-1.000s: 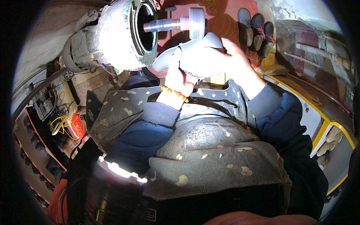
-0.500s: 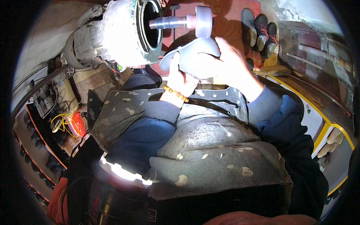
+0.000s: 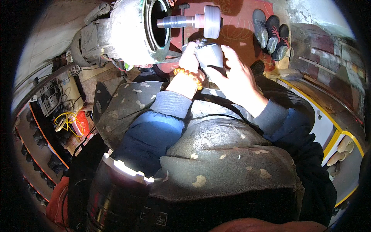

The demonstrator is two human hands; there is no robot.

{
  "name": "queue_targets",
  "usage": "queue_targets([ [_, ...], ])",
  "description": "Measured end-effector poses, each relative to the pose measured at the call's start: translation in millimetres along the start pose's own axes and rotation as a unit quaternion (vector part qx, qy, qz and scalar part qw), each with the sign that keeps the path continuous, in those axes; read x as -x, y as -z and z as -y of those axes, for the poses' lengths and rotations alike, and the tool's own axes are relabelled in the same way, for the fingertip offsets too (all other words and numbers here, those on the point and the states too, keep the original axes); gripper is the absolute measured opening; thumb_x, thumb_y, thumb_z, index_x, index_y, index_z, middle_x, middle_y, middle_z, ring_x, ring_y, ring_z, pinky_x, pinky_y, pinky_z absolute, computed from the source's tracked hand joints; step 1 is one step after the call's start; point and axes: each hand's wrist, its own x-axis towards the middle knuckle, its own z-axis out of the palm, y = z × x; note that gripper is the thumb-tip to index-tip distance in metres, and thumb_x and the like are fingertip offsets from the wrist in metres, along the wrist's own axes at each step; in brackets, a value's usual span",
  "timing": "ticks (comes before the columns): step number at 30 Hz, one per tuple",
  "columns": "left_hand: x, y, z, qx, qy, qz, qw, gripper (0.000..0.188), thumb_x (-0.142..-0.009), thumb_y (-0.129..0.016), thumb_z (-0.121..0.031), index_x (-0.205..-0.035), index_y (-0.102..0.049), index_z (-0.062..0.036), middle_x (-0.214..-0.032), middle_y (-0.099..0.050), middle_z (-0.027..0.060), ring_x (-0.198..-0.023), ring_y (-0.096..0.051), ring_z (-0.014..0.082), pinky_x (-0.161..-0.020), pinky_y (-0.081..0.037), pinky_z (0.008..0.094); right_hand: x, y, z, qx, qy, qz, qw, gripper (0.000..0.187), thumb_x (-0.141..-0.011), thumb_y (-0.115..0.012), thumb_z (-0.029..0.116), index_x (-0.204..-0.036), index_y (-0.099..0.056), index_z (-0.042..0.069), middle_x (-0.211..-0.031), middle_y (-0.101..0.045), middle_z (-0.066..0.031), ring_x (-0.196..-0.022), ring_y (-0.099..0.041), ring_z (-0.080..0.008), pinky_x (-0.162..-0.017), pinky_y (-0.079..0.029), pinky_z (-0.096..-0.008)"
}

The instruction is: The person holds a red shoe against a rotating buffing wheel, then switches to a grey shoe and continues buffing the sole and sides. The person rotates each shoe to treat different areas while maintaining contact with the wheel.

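Between my two hands is a smooth, pale grey shoe last, strongly lit and partly hidden by my fingers. My left hand, with an amber bead bracelet at the wrist, is closed on its left side. My right hand grips its right side, the thumb lying along the near face. Just beyond the last, a pale grinding wheel is blurred by spinning on a metal shaft. Whether the last touches the wheel I cannot tell; they look very close.
The shaft comes out of a large white machine housing at the upper left. Dark shoes stand on the red floor covering. A yellow-edged shelf is on my right, and a yellow cable lies on the left. A spotted apron covers my lap.
The shoe last has turned from lying lengthwise across to pointing more toward and away from me. My left hand has moved up and right; my right hand has dropped slightly.
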Motion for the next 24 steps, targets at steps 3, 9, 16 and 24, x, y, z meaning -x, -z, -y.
queue_targets([
  [3, -8.4, -6.7, 6.9, -0.021, 0.017, 0.046, 0.999, 0.032, -0.107, -0.057, -0.033, -0.122, -0.067, -0.0065, -0.11, -0.077, 0.0139, -0.097, -0.077, 0.0329, -0.089, -0.065, 0.0519, -6.2, -2.2, -23.5, -0.184, 0.05, 0.001, 0.982, 0.076, -0.105, -0.075, 0.027, -0.165, -0.034, 0.006, -0.14, -0.065, -0.0195, -0.12, -0.068, -0.0249, -0.098, -0.059, -0.0401],
  [9, -9.7, -32.5, 28.9, -0.058, -0.038, 0.012, 0.997, 0.043, -0.111, -0.048, -0.041, -0.125, -0.068, -0.0055, -0.114, -0.077, 0.0151, -0.101, -0.076, 0.0315, -0.091, -0.063, 0.0483, -23.7, 2.4, -44.8, -0.349, -0.055, 0.071, 0.933, 0.078, -0.104, -0.073, 0.026, -0.163, -0.03, -0.001, -0.15, -0.055, -0.023, -0.137, -0.056, -0.0275, -0.114, -0.049, -0.0427],
  [16, 5.5, -53.5, 19.9, -0.107, -0.021, -0.004, 0.994, 0.056, -0.114, -0.039, -0.05, -0.132, -0.066, -0.0042, -0.122, -0.075, 0.0184, -0.108, -0.075, 0.0347, -0.095, -0.062, 0.049, -35.8, 1.5, -57.7, -0.335, -0.15, 0.083, 0.926, 0.099, -0.103, -0.076, 0.042, -0.168, -0.02, -0.007, -0.126, -0.068, -0.0218, -0.099, -0.071, -0.0202, -0.076, -0.06, -0.0314],
  [24, -1.8, -47.9, 16.2, -0.1, 0.013, -0.018, 0.995, 0.059, -0.115, -0.036, -0.049, -0.138, -0.063, -0.0021, -0.125, -0.074, 0.0216, -0.11, -0.075, 0.0349, -0.094, -0.063, 0.0519, -38.8, 3.5, -57.7, -0.257, -0.148, 0.087, 0.951, 0.109, -0.1, -0.074, 0.053, -0.168, -0.019, -0.013, -0.132, -0.067, -0.0268, -0.101, -0.072, -0.0222, -0.079, -0.06, -0.0324],
])
